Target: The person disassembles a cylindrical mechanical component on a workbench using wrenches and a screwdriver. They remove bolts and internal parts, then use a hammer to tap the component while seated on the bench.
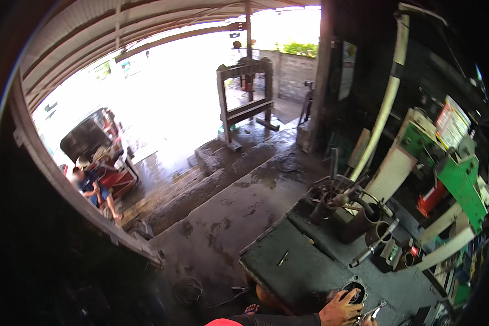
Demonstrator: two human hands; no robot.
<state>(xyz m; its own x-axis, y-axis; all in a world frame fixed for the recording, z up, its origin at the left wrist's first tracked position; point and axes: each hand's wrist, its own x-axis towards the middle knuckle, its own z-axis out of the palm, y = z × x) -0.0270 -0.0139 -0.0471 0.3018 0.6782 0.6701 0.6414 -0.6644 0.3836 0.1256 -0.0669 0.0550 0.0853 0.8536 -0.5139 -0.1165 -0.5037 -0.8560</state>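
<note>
Left hand (340, 311) lies on a flanged metal housing (355, 281), likely heavy, rigid, best rim-held; whether its grip is closed, I cannot tell.

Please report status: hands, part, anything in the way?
Left hand on round metal part. Right hand mostly out of view, by shiny tool. Thin piece on bench, away from hands.

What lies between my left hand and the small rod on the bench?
In the head view, only bare bench top lies between your left hand and the small rod.
</note>
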